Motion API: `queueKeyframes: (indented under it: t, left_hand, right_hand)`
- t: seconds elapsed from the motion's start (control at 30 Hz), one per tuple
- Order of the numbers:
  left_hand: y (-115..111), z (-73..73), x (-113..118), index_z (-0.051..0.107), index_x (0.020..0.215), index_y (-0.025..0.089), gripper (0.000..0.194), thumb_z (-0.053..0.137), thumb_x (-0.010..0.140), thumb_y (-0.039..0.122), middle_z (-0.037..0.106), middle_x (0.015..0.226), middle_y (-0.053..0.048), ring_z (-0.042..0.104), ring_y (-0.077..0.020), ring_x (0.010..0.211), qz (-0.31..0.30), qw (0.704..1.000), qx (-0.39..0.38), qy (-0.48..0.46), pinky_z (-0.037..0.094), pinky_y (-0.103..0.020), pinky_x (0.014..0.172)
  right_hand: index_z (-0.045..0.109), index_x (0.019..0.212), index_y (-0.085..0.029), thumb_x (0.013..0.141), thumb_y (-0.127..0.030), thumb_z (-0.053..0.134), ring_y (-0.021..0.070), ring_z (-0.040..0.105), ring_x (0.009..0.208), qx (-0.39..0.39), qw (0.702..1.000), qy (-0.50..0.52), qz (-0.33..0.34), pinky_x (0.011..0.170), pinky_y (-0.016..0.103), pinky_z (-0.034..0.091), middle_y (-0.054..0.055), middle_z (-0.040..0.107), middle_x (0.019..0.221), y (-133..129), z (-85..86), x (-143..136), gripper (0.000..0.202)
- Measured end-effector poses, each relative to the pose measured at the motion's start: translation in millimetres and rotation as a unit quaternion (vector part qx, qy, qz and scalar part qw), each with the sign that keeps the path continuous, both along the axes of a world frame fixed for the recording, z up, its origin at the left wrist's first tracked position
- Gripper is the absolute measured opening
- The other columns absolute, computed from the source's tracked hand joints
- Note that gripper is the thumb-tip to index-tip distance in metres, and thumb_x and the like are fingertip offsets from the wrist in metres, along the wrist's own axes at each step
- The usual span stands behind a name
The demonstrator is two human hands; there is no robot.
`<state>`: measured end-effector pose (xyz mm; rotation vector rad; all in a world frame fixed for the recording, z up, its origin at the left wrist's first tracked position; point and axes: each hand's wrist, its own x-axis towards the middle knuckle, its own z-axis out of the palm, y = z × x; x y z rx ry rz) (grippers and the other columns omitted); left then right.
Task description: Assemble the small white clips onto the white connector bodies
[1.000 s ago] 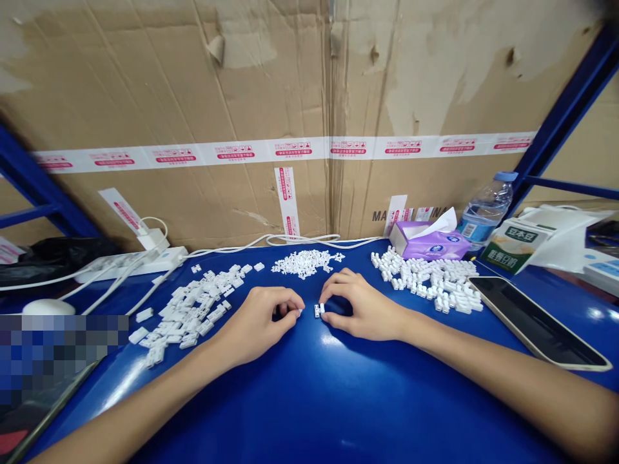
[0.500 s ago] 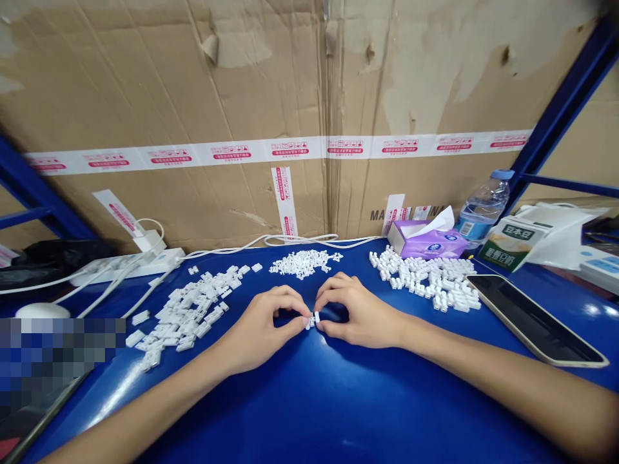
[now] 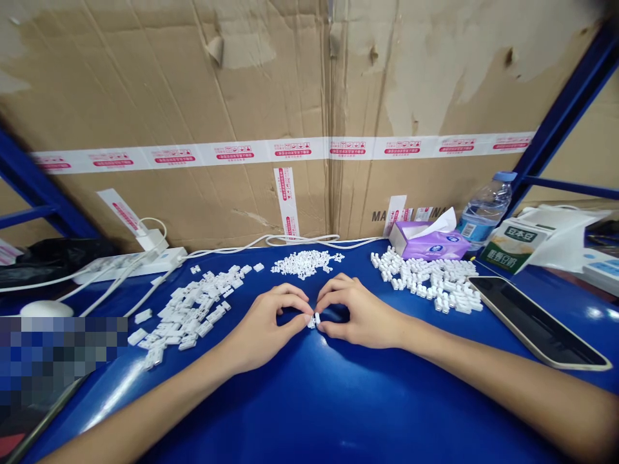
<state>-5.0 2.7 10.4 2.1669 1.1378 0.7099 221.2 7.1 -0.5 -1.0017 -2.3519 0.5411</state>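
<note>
Hands meeting at table [image 3: 309,399] centre: left hand [image 3: 264,325] and right hand [image 3: 360,312], fingertips pinched together on one small white clip [image 3: 315,319], held just above blue surface. Left heap of clips [image 3: 193,306] near left wrist; small heap [image 3: 305,263] behind; right heap [image 3: 430,280] beside phone [image 3: 534,321], tissue pack [image 3: 428,241].

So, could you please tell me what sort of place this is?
Probably a small assembly bench in a storeroom: piles of white plastic parts on a blue table, cardboard boxes behind, both hands pinching one small white piece.
</note>
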Motion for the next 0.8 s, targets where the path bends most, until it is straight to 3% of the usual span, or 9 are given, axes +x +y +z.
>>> queueKeyframes:
  t: [0.8]
  left_hand:
    - [-1.4, -1.7, 0.8, 0.08, 0.086, 0.028, 0.015, 0.065, 0.09, 0.028, 0.071, 0.104, -0.001, 0.064, -0.0186, 0.093, -0.007, 1.0, -0.007, -0.024, 0.047, -0.032, 0.081]
  right_hand:
    - [0.074, 0.096, -0.026, 0.082, -0.024, 0.078, 0.0243, 0.055, 0.105, -0.006, 1.0, 0.0, 0.001, 0.097, 0.048, 0.036, 0.002, 0.069, 0.107, -0.1, -1.5, -0.7, 0.014]
